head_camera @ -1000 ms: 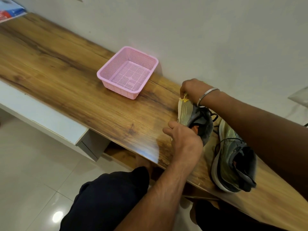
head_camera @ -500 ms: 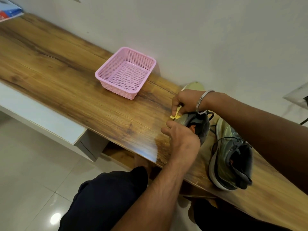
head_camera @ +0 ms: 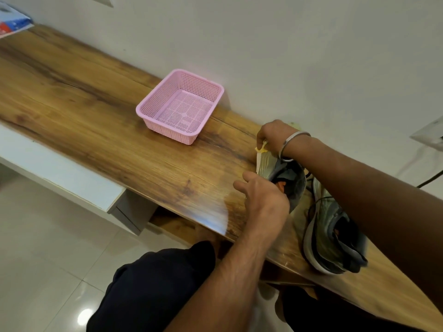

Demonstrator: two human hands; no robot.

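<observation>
A grey-green running shoe [head_camera: 285,176] lies on the wooden table [head_camera: 100,130], toe pointing toward the wall. My left hand [head_camera: 261,195] grips its heel collar. My right hand [head_camera: 273,135], with a metal bangle on the wrist, pinches a small yellow piece [head_camera: 262,148] at the shoe's toe end. What the yellow piece is I cannot tell. A second matching shoe [head_camera: 333,236] with loose black laces lies on its side just to the right, partly under my right forearm.
A pink perforated plastic basket [head_camera: 155,104] with nothing in it stands near the wall, left of the shoes. A blue and red packet [head_camera: 12,25] sits at the table's far left end. A white shelf [head_camera: 60,178] juts out below the table edge. My knees are under the table.
My right hand, which had drawn back toward my left hand with the yellow piece, has moved out again to the toe end. The left hand stays on the heel.
</observation>
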